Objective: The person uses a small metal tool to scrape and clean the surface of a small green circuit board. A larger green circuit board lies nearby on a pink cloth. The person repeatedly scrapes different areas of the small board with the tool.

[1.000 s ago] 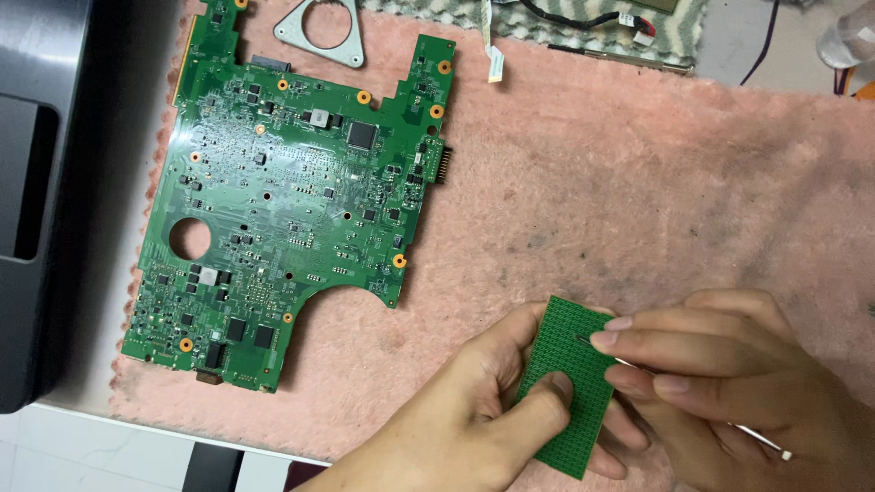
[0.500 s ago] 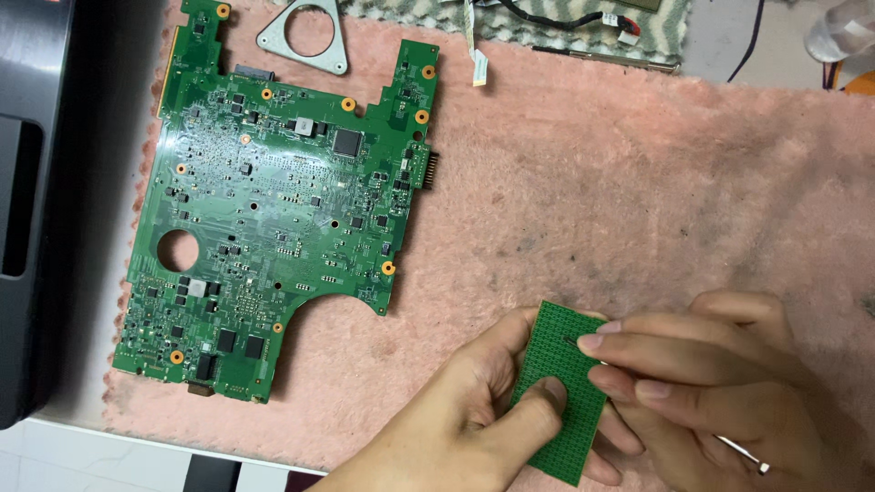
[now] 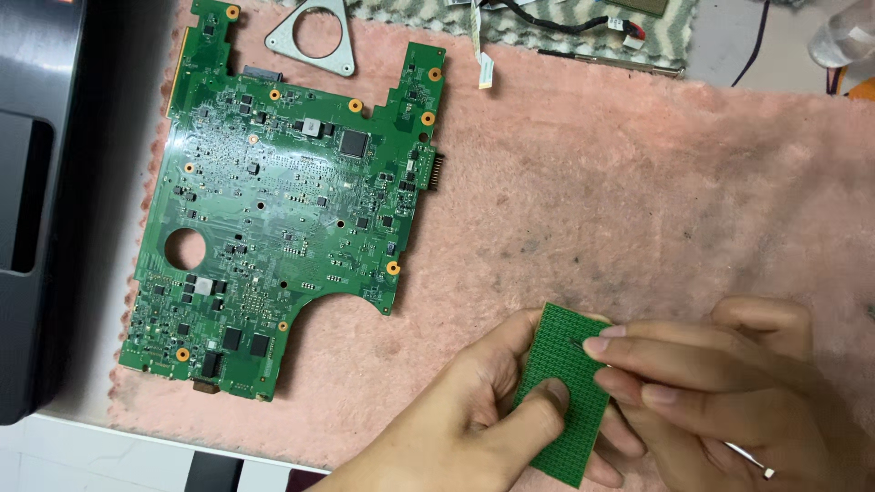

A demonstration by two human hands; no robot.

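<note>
head view: hands [image 3: 474, 419] on perforated board [image 3: 558, 383]

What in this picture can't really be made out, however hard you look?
Head view only:
- Thin metal tool: its tip is hidden behind the right hand fingertips.
- Small green perforated board: both hands cover parts, the left hand on its near edge.
- Large green circuit board: parts too small to identify.
- Cables and clear object: cut off by the frame edges.

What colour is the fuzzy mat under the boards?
The fuzzy mat is pink with some grey smudges, seen best in the head view.
</note>
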